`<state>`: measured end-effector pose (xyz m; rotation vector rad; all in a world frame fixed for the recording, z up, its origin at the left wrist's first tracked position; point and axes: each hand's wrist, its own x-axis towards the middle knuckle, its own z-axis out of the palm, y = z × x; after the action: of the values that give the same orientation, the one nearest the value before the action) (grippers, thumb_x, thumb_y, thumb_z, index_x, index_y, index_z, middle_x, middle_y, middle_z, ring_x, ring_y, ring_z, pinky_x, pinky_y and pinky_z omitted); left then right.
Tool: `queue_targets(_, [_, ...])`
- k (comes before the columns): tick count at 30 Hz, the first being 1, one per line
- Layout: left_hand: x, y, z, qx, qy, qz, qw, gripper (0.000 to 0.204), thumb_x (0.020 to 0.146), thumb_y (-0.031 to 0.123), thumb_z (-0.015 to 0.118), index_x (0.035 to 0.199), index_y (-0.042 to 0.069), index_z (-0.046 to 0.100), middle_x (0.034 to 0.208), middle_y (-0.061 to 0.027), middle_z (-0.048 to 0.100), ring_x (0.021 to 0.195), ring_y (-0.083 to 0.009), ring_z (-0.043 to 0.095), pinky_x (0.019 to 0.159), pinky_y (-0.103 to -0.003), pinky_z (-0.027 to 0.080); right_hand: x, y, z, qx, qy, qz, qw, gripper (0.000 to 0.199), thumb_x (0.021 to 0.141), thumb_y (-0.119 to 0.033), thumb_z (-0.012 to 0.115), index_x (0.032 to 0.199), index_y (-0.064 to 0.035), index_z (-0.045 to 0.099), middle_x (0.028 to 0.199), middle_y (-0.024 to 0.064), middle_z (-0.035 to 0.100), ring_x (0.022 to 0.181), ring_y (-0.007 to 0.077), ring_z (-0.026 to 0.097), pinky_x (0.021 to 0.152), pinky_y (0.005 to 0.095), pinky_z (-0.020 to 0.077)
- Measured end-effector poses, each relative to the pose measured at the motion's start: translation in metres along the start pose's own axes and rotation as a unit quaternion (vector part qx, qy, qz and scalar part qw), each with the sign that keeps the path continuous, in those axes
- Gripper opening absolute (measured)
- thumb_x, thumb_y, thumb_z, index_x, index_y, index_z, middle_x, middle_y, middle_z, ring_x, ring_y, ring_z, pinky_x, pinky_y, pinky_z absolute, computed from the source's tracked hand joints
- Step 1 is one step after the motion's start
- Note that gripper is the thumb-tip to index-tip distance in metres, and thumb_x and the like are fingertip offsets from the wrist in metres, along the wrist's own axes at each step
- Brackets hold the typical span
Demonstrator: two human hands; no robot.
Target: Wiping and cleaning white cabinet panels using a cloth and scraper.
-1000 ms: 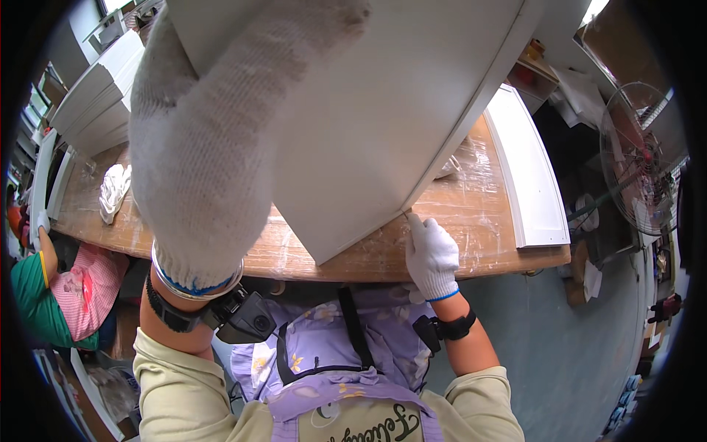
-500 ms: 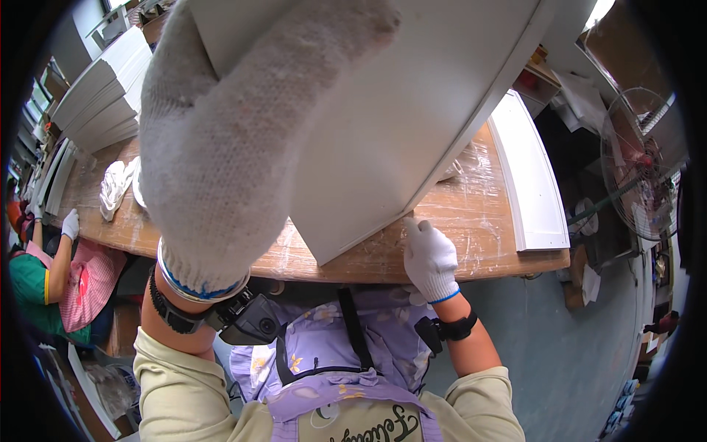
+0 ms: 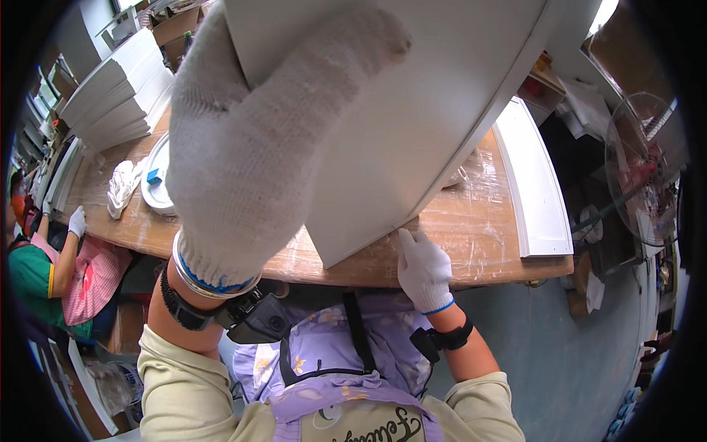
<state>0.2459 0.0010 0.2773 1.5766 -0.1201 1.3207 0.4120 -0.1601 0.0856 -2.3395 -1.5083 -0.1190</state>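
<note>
A large white panel (image 3: pixel 412 110) with a raised rim along its right side stands tilted on the table, one lower corner down near the front edge. My left hand (image 3: pixel 243 155), in a white knit glove, looms large in front of it. Its thumb lies across the panel's face and the other fingers go behind the left edge, so it grips the panel. My right hand (image 3: pixel 426 271), gloved as well, is closed at the table's front edge, close by the panel's bottom edge. Whatever its curled fingers hold, if anything, is hidden.
On the plastic-wrapped brown table (image 3: pixel 353 267) lie a white framed panel (image 3: pixel 534 177) at right, and a white cloth (image 3: pixel 124 188) and round white lid (image 3: pixel 155 193) at left. Stacked white boards (image 3: pixel 121 92) stand beyond. A fan (image 3: pixel 644 169) stands right; a co-worker (image 3: pixel 70 276) is at far left.
My right hand has drawn slightly left and toward me, away from the panel's lower edge. My left hand keeps its grip on the panel. The view has shifted, showing more of the round lid.
</note>
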Motion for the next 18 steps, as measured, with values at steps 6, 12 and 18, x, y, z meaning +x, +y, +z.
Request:
queue_targets(6, [-0.002,-0.001,-0.004,-0.02,0.025,-0.004,0.999,0.04,0.093,0.014,0.055,0.129,-0.002,0.046,0.114,-0.0112,0.06,0.096,-0.0187,0.063,0.077,-0.028,0.054,-0.007,-0.011,-0.002,0.002,-0.021,-0.047,0.999,0.022,0.078,-0.012,0.057,0.099,-0.0081,0.052,0.08,0.0102,0.056,0.069,0.0301,0.062,0.055,0.0419,0.0505])
queue_targets(12, [-0.002,-0.009,0.0,-0.041,0.044,0.021,0.998,0.043,0.093,0.015,0.054,0.131,-0.003,0.044,0.119,-0.0143,0.059,0.105,-0.0229,0.061,0.085,-0.031,0.054,-0.013,-0.026,0.005,0.023,-0.032,-0.028,0.999,0.024,0.082,-0.009,0.054,0.107,-0.0078,0.055,0.082,0.0126,0.057,0.071,0.0337,0.06,0.059,0.0436,0.0493])
queue_targets(18, [0.008,-0.015,-0.029,-0.078,-0.088,0.046,0.992,0.046,0.094,0.015,0.054,0.134,-0.003,0.04,0.121,-0.0153,0.057,0.104,-0.0234,0.061,0.089,-0.032,0.052,-0.015,-0.03,0.01,0.034,-0.029,-0.021,0.999,0.027,0.082,-0.01,0.055,0.109,-0.0068,0.054,0.082,0.0126,0.057,0.073,0.0322,0.06,0.061,0.0442,0.0491])
